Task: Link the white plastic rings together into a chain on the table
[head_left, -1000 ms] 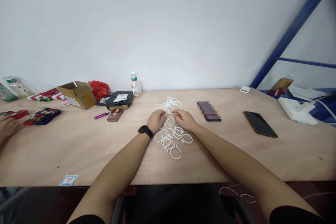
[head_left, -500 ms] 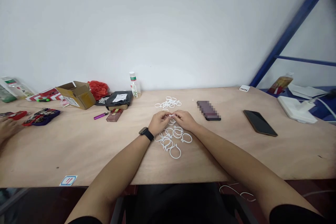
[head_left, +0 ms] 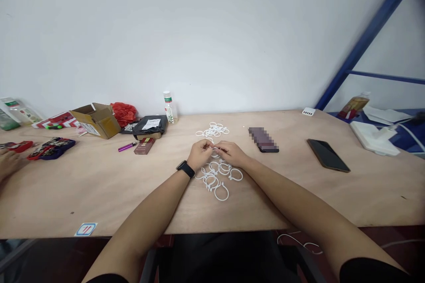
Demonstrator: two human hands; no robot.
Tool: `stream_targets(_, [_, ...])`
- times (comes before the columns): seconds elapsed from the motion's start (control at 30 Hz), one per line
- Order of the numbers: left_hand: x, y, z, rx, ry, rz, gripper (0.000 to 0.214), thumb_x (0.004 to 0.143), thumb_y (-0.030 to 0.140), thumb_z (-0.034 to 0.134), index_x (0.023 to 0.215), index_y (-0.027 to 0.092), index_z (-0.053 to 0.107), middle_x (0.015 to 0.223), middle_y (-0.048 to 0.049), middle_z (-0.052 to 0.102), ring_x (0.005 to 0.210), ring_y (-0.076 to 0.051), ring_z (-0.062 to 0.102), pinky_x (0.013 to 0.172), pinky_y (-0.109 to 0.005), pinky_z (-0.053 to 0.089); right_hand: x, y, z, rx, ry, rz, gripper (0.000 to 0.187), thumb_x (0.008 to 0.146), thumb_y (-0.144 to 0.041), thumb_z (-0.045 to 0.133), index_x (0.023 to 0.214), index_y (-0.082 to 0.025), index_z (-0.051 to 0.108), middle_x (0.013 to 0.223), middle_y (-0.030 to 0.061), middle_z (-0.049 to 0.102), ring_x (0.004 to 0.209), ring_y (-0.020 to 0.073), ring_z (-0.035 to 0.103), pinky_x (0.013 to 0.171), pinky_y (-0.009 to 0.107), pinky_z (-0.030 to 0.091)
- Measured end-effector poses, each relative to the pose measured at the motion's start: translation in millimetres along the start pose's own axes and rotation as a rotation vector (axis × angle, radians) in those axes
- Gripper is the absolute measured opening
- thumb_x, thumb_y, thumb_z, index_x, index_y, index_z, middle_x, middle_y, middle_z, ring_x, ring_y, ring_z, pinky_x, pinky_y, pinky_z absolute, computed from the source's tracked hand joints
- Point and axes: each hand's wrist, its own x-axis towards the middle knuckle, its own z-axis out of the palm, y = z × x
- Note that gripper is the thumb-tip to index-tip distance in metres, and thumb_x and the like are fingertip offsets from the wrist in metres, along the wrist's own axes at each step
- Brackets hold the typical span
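My left hand, with a black watch on its wrist, pinches one side of a white plastic ring. The fingers of my right hand close on the same ring from the other side, and the fingertips almost meet. Part of the ring is hidden behind them. Nearer to me, several loose white rings with small tabs lie spread on the wooden table. Beyond my hands is a second heap of similar rings.
Two phones lie on the right, near a white lamp base. To the left are a maroon box, a purple lighter, a black package, a bottle and an open carton. Another person's hand is at far left.
Both hands have shifted slightly left, and my right fingers have come closer to the left ones over the ring. The loose rings look the same.
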Motion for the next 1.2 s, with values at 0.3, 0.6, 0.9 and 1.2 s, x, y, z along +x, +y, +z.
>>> stream_targets(0.3, [-0.8, -5.0, 2.7, 0.030, -0.074, 0.071, 0.018, 0.074, 0.012, 0.044, 0.076, 0.016, 0.061, 0.073, -0.0008, 0.063, 0.070, -0.013, 0.057, 0.069, -0.024, 0.046, 0.9, -1.6, 3.4, 0.009, -0.017, 0.030, 0.026, 0.096, -0.033, 0.046, 0.099, -0.020, 0.068, 0.089, 0.0065, 0.069, 0.082, 0.0179, 0.061, 0.075, 0.028, 0.044])
stream_targets(0.6, [4.1, -11.4, -10.2, 0.379, -0.040, 0.142, 0.036, 0.089, 0.041, 0.054, 0.118, 0.021, 0.063, 0.125, -0.0082, 0.063, 0.121, -0.024, 0.052, 0.108, -0.042, 0.035, -2.0, 6.5, -2.5, 0.046, 0.072, 0.174, 0.028, 0.096, -0.032, 0.046, 0.094, -0.019, 0.071, 0.091, 0.0062, 0.072, 0.083, 0.0178, 0.063, 0.075, 0.028, 0.045])
stream_targets(0.9, [2.6, -9.3, -13.1, 0.611, -0.260, 0.037, 0.043, 0.096, 0.053, 0.033, 0.110, 0.031, 0.067, 0.121, -0.0034, 0.066, 0.120, -0.029, 0.052, 0.108, -0.058, 0.018, -0.1, 12.4, 2.1, -0.084, 0.012, 0.183, 0.032, 0.097, -0.033, 0.044, 0.083, -0.019, 0.070, 0.080, 0.0053, 0.067, 0.078, 0.0162, 0.060, 0.072, 0.026, 0.043])
stream_targets(1.2, [4.0, -8.6, -12.7, 0.738, -0.141, 0.013, 0.018, 0.085, 0.030, 0.054, 0.091, 0.023, 0.069, 0.092, -0.0055, 0.071, 0.095, -0.025, 0.059, 0.093, -0.044, 0.032, -2.6, 18.9, 6.0, -0.060, 0.067, 0.259, 0.021, 0.090, -0.023, 0.053, 0.102, -0.019, 0.070, 0.100, 0.0073, 0.072, 0.089, 0.0194, 0.065, 0.079, 0.031, 0.048])
